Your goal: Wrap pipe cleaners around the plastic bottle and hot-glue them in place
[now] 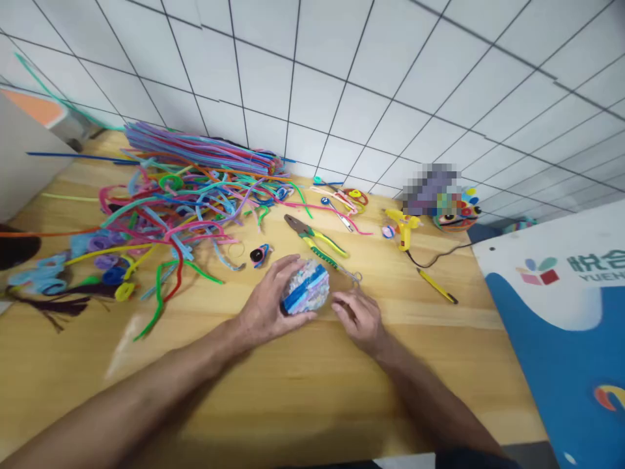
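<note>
My left hand (267, 301) is closed around a rounded piece (308, 286) covered in fuzzy stripes of blue, lilac and whitish pipe cleaner. The thumb presses its near edge and the fingers lie over its far side. Just to the right, apart from the piece, my right hand (360, 318) has its fingers curled and thumb drawn in. Whatever is between those fingertips, if anything, is too small to tell. Beyond the hands lie pliers (317, 242) with green and yellow handles. A small metal tool with finger loops (352, 277) rests close to the right hand, partly hidden.
Loose pipe cleaners (166, 228) in many colours spread over the table's left, below a thick bundle (205, 150). On the right are a yellow glue gun (404, 229) with its cord, a yellow utility knife (437, 285) and a colourful decorated piece (456, 215). A tiled wall stands behind.
</note>
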`<action>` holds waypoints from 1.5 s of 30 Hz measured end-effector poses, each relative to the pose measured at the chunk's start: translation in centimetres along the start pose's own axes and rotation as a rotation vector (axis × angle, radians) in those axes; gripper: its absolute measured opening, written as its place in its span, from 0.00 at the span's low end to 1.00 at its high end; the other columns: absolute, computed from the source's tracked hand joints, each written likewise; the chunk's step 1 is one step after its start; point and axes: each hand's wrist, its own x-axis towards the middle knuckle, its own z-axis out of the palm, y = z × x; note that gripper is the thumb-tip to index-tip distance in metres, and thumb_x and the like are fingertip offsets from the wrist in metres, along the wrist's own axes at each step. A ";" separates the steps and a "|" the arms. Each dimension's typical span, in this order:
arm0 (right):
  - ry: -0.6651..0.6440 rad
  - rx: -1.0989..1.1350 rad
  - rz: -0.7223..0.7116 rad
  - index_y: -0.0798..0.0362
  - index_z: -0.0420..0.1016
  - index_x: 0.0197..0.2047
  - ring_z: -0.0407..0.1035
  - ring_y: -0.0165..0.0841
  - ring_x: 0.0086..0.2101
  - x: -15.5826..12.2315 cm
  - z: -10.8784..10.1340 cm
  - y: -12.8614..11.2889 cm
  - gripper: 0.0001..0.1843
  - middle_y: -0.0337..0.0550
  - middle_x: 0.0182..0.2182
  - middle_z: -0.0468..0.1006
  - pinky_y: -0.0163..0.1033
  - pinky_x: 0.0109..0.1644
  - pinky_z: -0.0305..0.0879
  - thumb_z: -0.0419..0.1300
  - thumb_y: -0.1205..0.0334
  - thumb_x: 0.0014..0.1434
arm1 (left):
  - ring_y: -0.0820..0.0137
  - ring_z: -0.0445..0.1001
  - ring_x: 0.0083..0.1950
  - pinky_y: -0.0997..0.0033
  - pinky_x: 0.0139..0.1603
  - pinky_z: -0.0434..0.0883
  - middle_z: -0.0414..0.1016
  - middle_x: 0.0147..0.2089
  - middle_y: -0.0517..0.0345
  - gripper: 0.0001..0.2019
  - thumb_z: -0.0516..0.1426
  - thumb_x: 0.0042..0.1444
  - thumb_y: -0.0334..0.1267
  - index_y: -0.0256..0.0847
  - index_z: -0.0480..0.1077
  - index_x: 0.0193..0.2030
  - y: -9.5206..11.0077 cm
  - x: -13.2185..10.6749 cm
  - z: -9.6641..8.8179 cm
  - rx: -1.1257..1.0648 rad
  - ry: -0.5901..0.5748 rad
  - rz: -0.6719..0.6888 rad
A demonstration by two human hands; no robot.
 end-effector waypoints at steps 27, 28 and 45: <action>0.040 -0.238 0.125 0.51 0.73 0.64 0.69 0.48 0.64 0.1 1.9 3.5 0.20 0.57 0.64 0.75 0.61 0.69 0.68 0.56 0.59 0.72 | 0.49 0.69 0.70 0.41 0.72 0.69 0.67 0.68 0.40 0.41 0.70 0.56 0.47 0.42 0.58 0.72 -0.9 0.5 0.4 0.072 0.066 0.121; 0.017 -0.244 0.124 0.51 0.74 0.63 0.68 0.48 0.65 0.0 2.0 3.6 0.19 0.57 0.65 0.75 0.62 0.70 0.67 0.57 0.58 0.72 | 0.49 0.69 0.70 0.41 0.72 0.69 0.67 0.68 0.40 0.42 0.70 0.57 0.47 0.43 0.58 0.72 -0.8 0.5 0.3 0.070 0.061 0.120; -0.032 -0.220 0.122 0.50 0.76 0.62 0.75 0.45 0.59 -0.6 1.8 3.4 0.18 0.53 0.58 0.82 0.58 0.65 0.72 0.54 0.61 0.74 | 0.49 0.69 0.71 0.41 0.71 0.70 0.67 0.68 0.40 0.42 0.69 0.58 0.46 0.45 0.55 0.74 -0.4 0.8 0.1 0.042 0.030 0.092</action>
